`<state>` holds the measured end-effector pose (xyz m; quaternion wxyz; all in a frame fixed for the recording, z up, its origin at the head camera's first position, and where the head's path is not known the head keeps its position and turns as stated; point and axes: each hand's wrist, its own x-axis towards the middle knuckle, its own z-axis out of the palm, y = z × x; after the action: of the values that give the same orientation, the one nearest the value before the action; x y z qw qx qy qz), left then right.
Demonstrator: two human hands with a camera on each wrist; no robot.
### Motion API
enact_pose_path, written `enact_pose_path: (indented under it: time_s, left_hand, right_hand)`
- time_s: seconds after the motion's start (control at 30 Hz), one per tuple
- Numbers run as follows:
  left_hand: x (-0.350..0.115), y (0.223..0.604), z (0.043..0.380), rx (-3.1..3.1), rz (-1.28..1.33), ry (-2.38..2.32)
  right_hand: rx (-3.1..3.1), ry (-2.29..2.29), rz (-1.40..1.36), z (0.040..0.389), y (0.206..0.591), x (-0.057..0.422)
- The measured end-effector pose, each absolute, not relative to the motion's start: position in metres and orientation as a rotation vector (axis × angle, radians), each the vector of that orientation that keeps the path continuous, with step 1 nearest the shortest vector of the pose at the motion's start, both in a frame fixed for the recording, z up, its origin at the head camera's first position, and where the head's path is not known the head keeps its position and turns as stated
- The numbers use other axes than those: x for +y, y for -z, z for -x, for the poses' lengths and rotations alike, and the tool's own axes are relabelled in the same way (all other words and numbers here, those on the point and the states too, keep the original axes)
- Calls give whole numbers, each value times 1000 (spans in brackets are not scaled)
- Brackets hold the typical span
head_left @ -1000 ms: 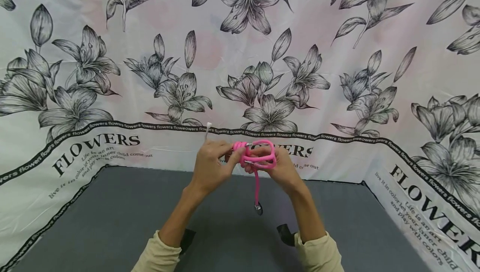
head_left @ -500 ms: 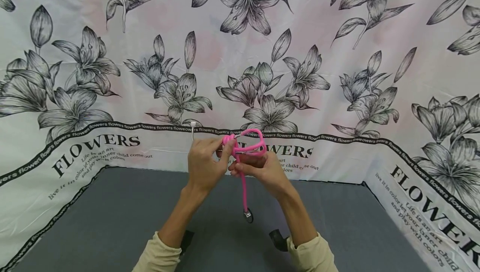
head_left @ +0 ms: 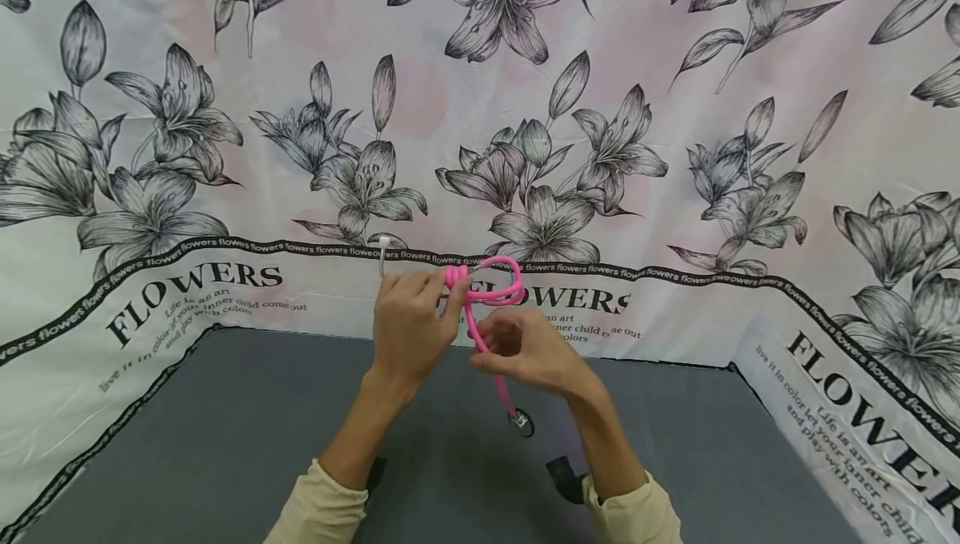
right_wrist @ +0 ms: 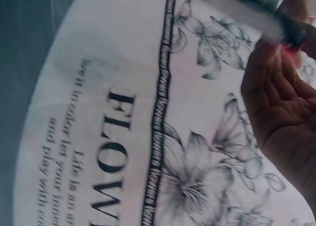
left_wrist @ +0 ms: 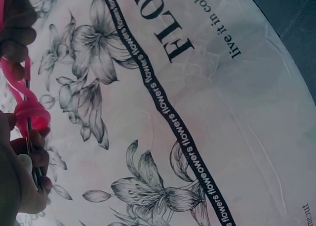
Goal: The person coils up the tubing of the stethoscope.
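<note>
A pink stethoscope is held up over the table, its tubing folded into loops with several turns wrapped round the bundle. My left hand grips the wrapped end between thumb and fingers; a metal ear tube with a white ear tip sticks up behind it. Lower and to the right, my right hand pinches the loose tube. From there the tail slants down to the metal chest piece, which hangs free. In the left wrist view the pink turns circle the metal tube.
A dark grey table lies below the hands. White cloth printed with flowers and lettering stands behind and along both sides. Black straps sit at the wrists, near the beige sleeves.
Both hands and the stethoscope have shifted left. My right hand has left the loops, moved down onto the hanging tube and drawn it out to the right.
</note>
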<state>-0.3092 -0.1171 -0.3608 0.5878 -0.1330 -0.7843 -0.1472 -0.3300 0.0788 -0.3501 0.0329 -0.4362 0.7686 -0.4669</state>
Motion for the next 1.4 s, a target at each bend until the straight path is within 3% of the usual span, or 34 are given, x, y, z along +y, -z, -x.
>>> enact_pose_path:
  time_s: [0.5, 0.73, 1.4]
  left_hand:
    - [-106, 360, 308, -1912, 358, 206]
    - [-93, 362, 306, -1947, 471, 112]
    - [-103, 355, 302, -2036, 733, 66]
  right_hand:
    - [3064, 938, 1576, 302, 328, 91]
    - [3511, 877, 1579, 306, 326, 91]
    - [3595, 959, 1452, 310, 329, 94]
